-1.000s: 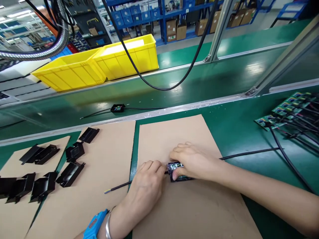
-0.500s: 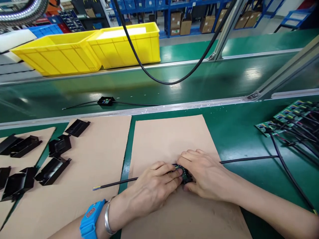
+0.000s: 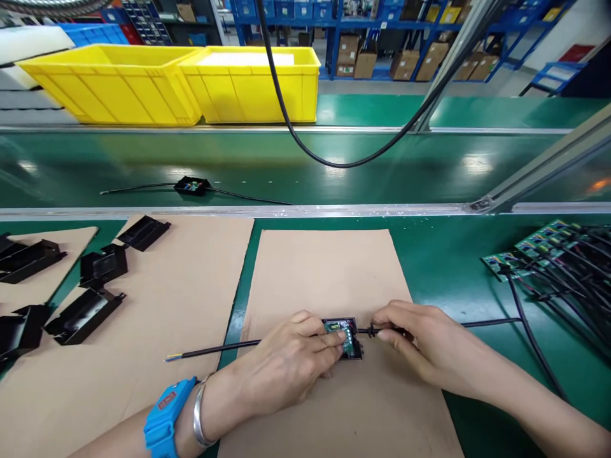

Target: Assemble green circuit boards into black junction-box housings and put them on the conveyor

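Black plastic cases sit toward nine and ten o'clock, taking the circuit board as my clock's centre. At ten, beyond the metal rail, I also have a wired unit with a cable leaving each end. Nearer in, along nine o'clock, a stripped cable runs in under my left hand, which hides its far end. That hand's fingers lie close together, tips pressing on the board; whether the thumb grips too, I can't tell. The board lies in an open box on the cardboard sheet. At three o'clock, thumb and forefinger of my right hand pinch a black cable just outside the box. I judge the step to be seating this cable; next calls for steady pressure on the board while its ribbed collar is guided to the box wall. Well apart, between two and three, lies a pile of cabled boards.
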A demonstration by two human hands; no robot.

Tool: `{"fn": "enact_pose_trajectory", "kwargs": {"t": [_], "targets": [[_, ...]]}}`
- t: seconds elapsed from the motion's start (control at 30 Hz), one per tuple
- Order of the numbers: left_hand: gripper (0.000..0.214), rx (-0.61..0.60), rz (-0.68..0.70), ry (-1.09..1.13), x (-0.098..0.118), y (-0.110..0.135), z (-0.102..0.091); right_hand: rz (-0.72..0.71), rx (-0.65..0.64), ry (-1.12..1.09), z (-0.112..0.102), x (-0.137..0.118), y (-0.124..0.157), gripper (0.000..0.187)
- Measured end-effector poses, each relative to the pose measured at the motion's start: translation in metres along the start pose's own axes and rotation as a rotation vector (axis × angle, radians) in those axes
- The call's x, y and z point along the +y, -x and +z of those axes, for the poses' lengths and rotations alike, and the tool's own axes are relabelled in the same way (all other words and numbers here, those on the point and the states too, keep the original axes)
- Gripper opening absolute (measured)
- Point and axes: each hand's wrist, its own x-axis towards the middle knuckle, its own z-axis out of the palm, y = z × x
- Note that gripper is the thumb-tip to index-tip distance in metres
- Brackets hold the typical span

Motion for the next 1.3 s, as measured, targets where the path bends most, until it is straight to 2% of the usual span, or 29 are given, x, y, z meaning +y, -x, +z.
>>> {"fn": "enact_pose_trajectory", "kwargs": {"t": [0.1, 0.3, 0.4, 0.57, 0.73, 0.87, 1.0, 1.07, 1.2, 1.3], "targets": [[0.025, -0.004, -0.011, 0.002, 0.001, 0.000, -0.001, -0.016, 0.005, 0.001, 0.006, -0.005, -0.005, 0.018], [0.021, -0.019, -0.036, -0.013, 0.004, -0.002, -0.004, -0.298, 0.135, 0.012, 0.028, -0.010, -0.015, 0.028], [0.025, -0.006, -0.011, -0.047, 0.005, -0.002, -0.004, -0.342, 0.162, 0.089, 0.033, -0.002, -0.016, 0.034], [0.030, 0.040, 0.027, -0.118, 0.005, 0.005, 0.001, -0.336, 0.153, 0.312, 0.036, -0.002, -0.012, 0.034], [0.035, 0.091, 0.044, -0.157, 0.006, 0.008, 0.002, -0.295, 0.077, 0.455, 0.033, -0.016, -0.012, 0.022], [0.044, -0.003, -0.040, -0.153, 0.014, 0.001, -0.003, -0.312, 0.060, 0.480, 0.032, -0.022, -0.017, 0.013], [0.047, -0.140, -0.079, -0.188, 0.016, -0.006, -0.006, -0.289, 0.062, 0.472, 0.034, -0.016, -0.019, 0.014], [0.052, -0.162, -0.094, -0.156, 0.014, -0.007, -0.007, -0.291, 0.060, 0.444, 0.035, -0.012, -0.017, 0.017], [0.059, -0.045, -0.121, 0.024, 0.008, -0.003, -0.008, -0.205, 0.089, 0.291, 0.033, -0.008, -0.010, 0.023], [0.047, 0.073, -0.063, 0.082, 0.008, -0.002, -0.008, -0.124, 0.162, 0.151, 0.031, -0.013, -0.009, 0.018]]}}
